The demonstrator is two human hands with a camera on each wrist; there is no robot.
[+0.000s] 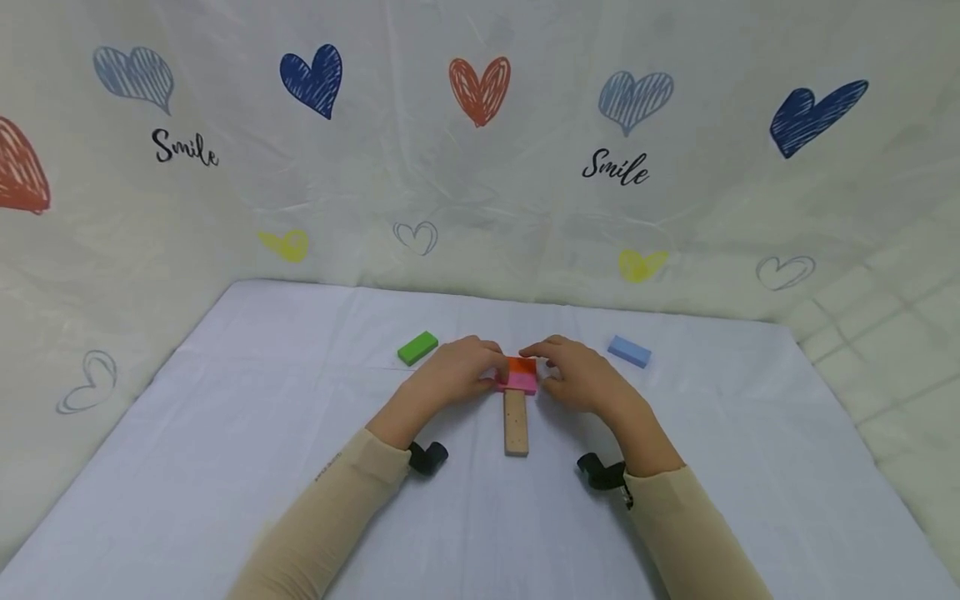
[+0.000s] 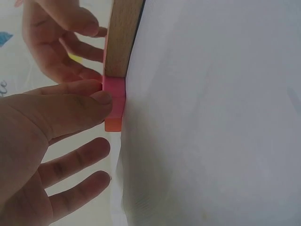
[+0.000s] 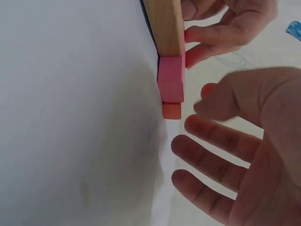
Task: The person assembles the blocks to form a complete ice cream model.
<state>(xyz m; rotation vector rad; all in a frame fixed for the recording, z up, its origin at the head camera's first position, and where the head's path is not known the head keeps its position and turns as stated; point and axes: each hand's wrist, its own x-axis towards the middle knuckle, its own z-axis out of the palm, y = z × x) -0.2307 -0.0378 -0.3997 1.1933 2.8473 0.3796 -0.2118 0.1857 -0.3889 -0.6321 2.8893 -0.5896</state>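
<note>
Flat on the table lies a plain wooden block [image 1: 516, 423], its long side running away from the person. A pink block [image 1: 525, 384] is set crosswise at its far end, and an orange block [image 1: 522, 365] lies just behind the pink one. My left hand [image 1: 457, 372] holds the left end of the pink block between thumb and index finger; its other fingers [image 2: 80, 155] are spread. To the right, my right hand [image 1: 581, 375] hovers close by the blocks with fingers apart. In the right wrist view a gap shows between its thumb and the pink block [image 3: 171, 80].
A green block [image 1: 417, 347] lies beyond the left hand, and a blue block [image 1: 629, 351] lies beyond the right. White cloth covers the table [image 1: 225, 450]. Behind it hangs a white sheet [image 1: 547, 125] with printed hearts. Each wrist wears a black camera.
</note>
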